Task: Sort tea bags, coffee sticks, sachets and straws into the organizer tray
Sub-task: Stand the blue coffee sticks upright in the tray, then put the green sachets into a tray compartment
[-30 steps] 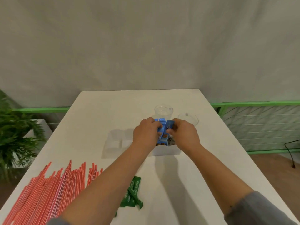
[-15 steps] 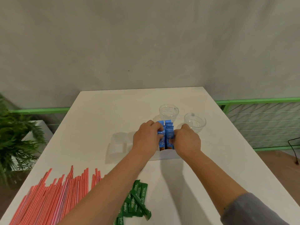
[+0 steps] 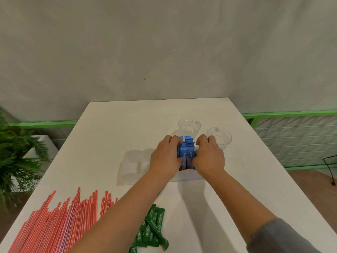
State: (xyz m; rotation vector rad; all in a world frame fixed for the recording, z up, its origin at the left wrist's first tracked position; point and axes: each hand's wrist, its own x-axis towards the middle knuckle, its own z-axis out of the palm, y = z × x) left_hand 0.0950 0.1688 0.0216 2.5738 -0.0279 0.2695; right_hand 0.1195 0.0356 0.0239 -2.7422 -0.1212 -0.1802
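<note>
A bundle of blue coffee sticks (image 3: 186, 152) stands upright in the right compartment of a clear organizer tray (image 3: 131, 168) at the table's middle. My left hand (image 3: 166, 157) presses the bundle from the left and my right hand (image 3: 207, 157) from the right, both with fingers curled around it. Several red straws (image 3: 54, 221) lie in a heap at the near left. Green stevia sachets (image 3: 152, 229) lie loose near the front edge, partly hidden by my left forearm.
Two clear plastic cups (image 3: 188, 126) (image 3: 219, 136) stand just behind the tray. The white table (image 3: 255, 189) ends at a grey wall. A green plant (image 3: 16, 157) is off the left edge, a green rail (image 3: 291, 114) to the right.
The blue sticks have gone from tilted in my fingers to upright in the tray's compartment, with both hands lowered and squeezing them together. The view has tilted down slightly.
</note>
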